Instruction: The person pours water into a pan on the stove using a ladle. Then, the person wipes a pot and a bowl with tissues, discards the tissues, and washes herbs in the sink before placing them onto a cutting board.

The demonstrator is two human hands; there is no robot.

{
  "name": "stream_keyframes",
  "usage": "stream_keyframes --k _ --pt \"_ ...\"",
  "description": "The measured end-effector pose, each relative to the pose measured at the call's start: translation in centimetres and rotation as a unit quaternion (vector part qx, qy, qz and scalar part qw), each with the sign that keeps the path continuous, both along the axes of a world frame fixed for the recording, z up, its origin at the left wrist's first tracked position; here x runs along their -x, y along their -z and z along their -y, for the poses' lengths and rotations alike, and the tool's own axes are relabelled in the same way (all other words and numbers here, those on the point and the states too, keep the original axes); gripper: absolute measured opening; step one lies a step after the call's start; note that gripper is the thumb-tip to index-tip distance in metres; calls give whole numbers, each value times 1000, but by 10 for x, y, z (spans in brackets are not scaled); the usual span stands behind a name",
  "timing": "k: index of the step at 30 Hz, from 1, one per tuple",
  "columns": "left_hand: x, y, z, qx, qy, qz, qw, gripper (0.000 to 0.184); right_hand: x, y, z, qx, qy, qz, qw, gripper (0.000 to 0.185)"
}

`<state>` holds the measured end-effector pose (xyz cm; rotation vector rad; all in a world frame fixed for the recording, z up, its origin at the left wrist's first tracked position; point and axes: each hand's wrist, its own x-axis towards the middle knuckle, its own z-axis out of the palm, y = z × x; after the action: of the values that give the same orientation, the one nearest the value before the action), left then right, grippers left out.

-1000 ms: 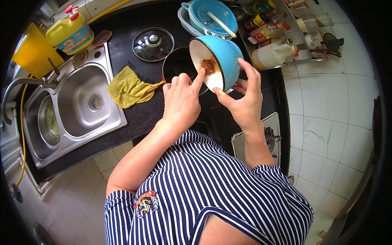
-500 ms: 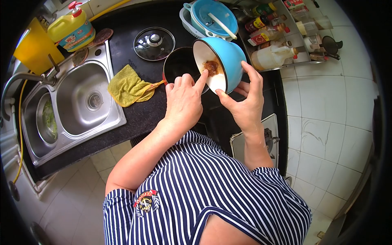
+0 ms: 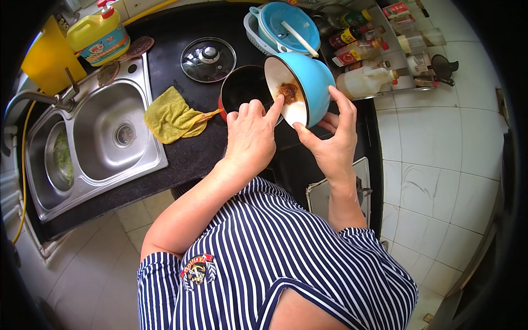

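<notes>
My right hand [image 3: 334, 137] grips a blue bowl [image 3: 316, 82] with a white inside, thumb on the rim and fingers around the outer wall. The bowl is tipped on its side, its mouth facing left over a dark pot [image 3: 241, 88]. A brown, wet-looking lump [image 3: 288, 92] clings to the inside of the bowl. My left hand [image 3: 250, 135] is in front of the pot, its index finger stretched out to the edge of the lump and the other fingers bent, with nothing visible in them. Its thumb is hidden.
Left of the pot are a yellow cloth [image 3: 173, 116] and a glass lid [image 3: 208, 59]. A steel sink [image 3: 159, 146] lies further left. Blue baskets [image 3: 269, 27] stand behind the bowl. Several bottles [image 3: 357, 52] fill a rack at the right, near the bowl.
The bowl and both hands appear slightly lower and further right, while the whole view has shifted a little. The index finger stays at the brown lump, and the grip on the bowl is unchanged.
</notes>
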<state>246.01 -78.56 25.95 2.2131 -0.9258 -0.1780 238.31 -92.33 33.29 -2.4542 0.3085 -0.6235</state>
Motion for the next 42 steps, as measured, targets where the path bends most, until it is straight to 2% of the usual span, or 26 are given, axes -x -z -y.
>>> stream_keyframes --k 19,42 --pt "-3 3 6 54 -5 0 999 71 -4 -9 -1 35 0 -12 999 83" --pt "-8 5 1 55 -15 14 998 68 -10 -8 -4 38 -4 -23 999 83"
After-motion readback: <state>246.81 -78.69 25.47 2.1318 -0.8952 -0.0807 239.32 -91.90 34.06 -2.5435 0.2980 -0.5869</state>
